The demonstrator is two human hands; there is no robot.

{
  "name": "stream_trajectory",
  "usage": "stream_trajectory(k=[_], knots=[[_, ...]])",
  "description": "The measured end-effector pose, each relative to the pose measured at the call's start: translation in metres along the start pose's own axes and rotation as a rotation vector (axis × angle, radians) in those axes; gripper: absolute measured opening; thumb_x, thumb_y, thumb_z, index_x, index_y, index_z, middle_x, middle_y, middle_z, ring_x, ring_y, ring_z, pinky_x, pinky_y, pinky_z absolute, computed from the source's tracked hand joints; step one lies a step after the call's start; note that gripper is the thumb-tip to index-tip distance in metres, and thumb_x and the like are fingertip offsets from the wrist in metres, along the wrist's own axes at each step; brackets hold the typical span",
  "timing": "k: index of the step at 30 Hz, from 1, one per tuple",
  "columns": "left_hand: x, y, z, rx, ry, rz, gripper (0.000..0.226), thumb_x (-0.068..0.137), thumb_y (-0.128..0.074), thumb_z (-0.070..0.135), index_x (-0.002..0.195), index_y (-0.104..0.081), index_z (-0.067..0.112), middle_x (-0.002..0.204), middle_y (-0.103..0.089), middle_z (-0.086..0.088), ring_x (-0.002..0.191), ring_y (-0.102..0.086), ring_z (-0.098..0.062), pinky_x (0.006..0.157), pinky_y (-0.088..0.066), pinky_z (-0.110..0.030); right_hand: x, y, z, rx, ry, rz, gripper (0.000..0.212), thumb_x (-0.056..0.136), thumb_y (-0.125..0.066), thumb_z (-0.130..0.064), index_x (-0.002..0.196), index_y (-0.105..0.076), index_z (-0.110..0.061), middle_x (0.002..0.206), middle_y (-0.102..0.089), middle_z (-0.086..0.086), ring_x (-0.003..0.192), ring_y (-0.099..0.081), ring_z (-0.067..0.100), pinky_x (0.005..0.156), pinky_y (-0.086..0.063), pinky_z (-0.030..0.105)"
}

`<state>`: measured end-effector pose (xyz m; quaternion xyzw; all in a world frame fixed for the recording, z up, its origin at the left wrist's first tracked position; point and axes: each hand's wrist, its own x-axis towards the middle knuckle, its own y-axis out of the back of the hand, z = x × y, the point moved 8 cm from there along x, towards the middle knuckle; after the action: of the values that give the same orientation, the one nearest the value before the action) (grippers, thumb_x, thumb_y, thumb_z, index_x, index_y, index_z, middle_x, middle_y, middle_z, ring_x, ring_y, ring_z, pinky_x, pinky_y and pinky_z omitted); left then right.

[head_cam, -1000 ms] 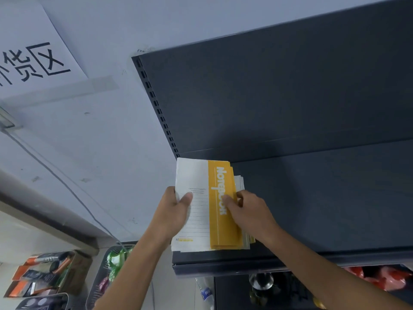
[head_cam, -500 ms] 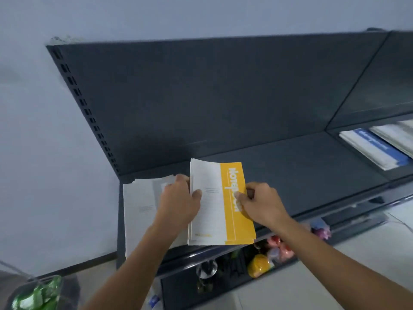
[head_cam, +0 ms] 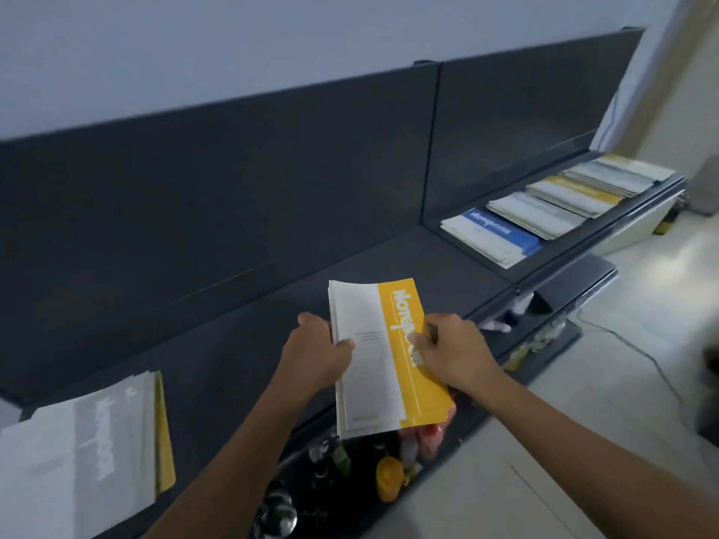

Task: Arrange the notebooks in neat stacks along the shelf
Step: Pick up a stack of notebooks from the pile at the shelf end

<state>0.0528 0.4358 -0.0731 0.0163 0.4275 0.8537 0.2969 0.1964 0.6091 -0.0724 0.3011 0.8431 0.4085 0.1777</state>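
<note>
Yellow-banded held bundle (head_cam: 385, 355) of notebooks is gripped at both long edges. The left hand (head_cam: 319, 355) curls round the white edge with its thumb on the cover; the right hand (head_cam: 455, 352) pinches the yellow edge likewise; neither is released.

Change noted: the view from a second earlier shows this bundle lying flat at the left end of the shelf (head_cam: 233, 363), part of a single pile; half a second earlier its upper share is lifted off; now it hangs over the bare middle of the shelf, well apart from the left pile (head_cam: 89, 461) that stays behind; the view swings rightward with it. Its near end overhangs the shelf's front lip; whether its far end touches the board cannot be told.

Judgement: one pile is being split and the taken share carried to a fresh spot; setting down and squaring are not yet done.

Count:
- hands, two;
- held bundle, one, of several notebooks, number unreadable;
- left pile, one, grey-covered, with a yellow cover showing beneath;
- right bay, one blue-banded pile (head_cam: 494, 237); behind it overlapping piles (head_cam: 572, 192), at least three; blur prevents a firm figure.
</note>
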Motion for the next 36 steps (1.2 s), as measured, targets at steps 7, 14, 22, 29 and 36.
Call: stream_trajectory(k=[7,14,22,29,36], knots=[[0.019,-0.087,0.115,-0.007,-0.062,-0.018,0.041,0.094,-0.067,0.034,0.115,-0.043,0.008,0.103,-0.062,-0.003,0.084,-0.062,-0.014,0.062,-0.052,-0.032,0.029,0.084,0.112,-0.005,-0.076,0.070,0.036,0.097,-0.062,-0.034,0.074,-0.052,-0.009,0.060,-0.051,0.004,0.058,-0.051,0.020,0.051,-0.034,0.030],[0.032,-0.136,0.211,0.118,-0.217,0.092,0.027,0.096,-0.061,0.034,0.109,-0.047,0.015,0.107,-0.062,-0.003,0.092,-0.062,-0.021,0.073,-0.052,-0.036,0.055,0.146,0.179,-0.018,-0.136,0.141,0.029,0.098,-0.060,-0.036,0.078,-0.059,-0.015,0.066,-0.060,0.001,0.066,-0.060,0.019,0.056,-0.040,0.031],[0.080,-0.193,0.291,0.119,-0.324,0.020,0.031,0.096,-0.062,0.033,0.120,-0.048,0.019,0.111,-0.064,-0.002,0.096,-0.065,-0.022,0.080,-0.059,-0.042,0.093,0.193,0.250,-0.048,-0.258,0.180,0.026,0.098,-0.057,-0.039,0.089,-0.061,-0.014,0.082,-0.064,0.001,0.080,-0.060,0.023,0.065,-0.041,0.032],[0.139,-0.245,0.364,0.099,-0.397,-0.022,0.032,0.097,-0.061,0.034,0.121,-0.045,0.020,0.115,-0.063,-0.002,0.100,-0.063,-0.022,0.084,-0.057,-0.040,0.146,0.248,0.304,-0.083,-0.329,0.214,0.024,0.098,-0.056,-0.040,0.092,-0.062,-0.017,0.084,-0.066,-0.003,0.082,-0.062,0.023,0.066,-0.044,0.032],[0.195,-0.301,0.440,0.076,-0.473,-0.070,0.039,0.096,-0.064,0.030,0.128,-0.044,0.020,0.115,-0.064,-0.004,0.105,-0.059,-0.023,0.080,-0.047,-0.035,0.193,0.297,0.364,-0.073,-0.403,0.278,0.029,0.098,-0.056,-0.042,0.109,-0.066,-0.016,0.100,-0.071,0.003,0.092,-0.065,0.024,0.081,-0.055,0.039]])
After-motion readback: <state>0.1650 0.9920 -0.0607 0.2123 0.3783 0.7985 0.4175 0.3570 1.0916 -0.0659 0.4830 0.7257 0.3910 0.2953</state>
